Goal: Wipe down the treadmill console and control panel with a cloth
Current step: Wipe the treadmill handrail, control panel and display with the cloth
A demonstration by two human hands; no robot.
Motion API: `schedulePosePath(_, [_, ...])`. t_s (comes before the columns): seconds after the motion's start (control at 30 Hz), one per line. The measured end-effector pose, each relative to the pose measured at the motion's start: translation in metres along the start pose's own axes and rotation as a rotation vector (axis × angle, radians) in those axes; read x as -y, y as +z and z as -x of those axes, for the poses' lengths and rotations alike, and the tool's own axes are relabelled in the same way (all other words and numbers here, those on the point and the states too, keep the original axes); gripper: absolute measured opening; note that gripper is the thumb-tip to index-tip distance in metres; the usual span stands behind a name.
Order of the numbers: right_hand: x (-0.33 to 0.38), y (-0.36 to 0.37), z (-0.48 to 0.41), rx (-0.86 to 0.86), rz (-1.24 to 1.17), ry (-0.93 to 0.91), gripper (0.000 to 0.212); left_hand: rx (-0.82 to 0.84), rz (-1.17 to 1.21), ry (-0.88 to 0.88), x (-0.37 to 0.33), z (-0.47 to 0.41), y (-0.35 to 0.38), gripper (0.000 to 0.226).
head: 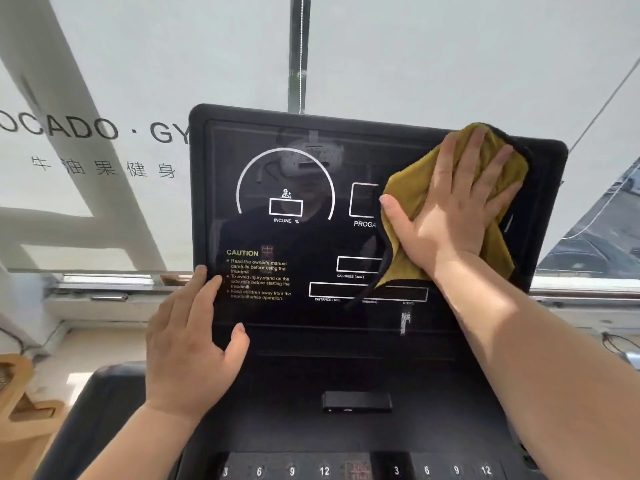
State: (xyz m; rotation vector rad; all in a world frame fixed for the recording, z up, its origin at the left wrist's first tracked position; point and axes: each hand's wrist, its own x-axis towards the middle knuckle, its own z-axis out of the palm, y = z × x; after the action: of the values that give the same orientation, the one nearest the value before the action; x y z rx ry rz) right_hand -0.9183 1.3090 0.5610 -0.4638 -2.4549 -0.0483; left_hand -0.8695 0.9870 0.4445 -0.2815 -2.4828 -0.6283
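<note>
the right hand (453, 202) presses flat with straight fingers on the yellow cloth (433, 188) at the upper right of the console (294, 237), while the open left hand (194, 327) rests on its lower left edge, so the unwiped screen lies leftward, and the control panel (353, 471) sits at the bottom of the frame.

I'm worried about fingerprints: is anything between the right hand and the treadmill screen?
Yes. In the head view, the yellow cloth lies flat between the right hand and the screen, with the fingers spread on top of it.
</note>
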Motion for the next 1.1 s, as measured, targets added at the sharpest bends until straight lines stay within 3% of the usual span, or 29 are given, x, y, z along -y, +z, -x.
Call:
schedulePosePath(0.33, [0.139,-0.010,-0.014,-0.096,-0.027,-0.267,0.112,0.016,0.053,0.122,0.022,0.000,-0.003,0.062])
schedulePosePath(0.57, [0.111,-0.009,-0.019,-0.109,-0.004,-0.412,0.101,0.096,0.029,0.054,0.013,-0.001,-0.011,0.066])
schedulePosePath(0.83, [0.018,-0.011,-0.024,-0.100,-0.042,-0.140,0.097,0.118,0.129,0.050,0.019,-0.002,-0.017,0.064])
schedulePosePath(1.0, [0.045,-0.011,-0.022,-0.088,-0.062,-0.027,0.099,0.126,0.259,0.060,0.028,-0.002,-0.022,0.060])
schedulePosePath(1.1, [0.081,-0.013,-0.018,-0.089,-0.067,-0.087,0.101,0.119,0.347,0.062,0.035,-0.002,-0.024,0.055])
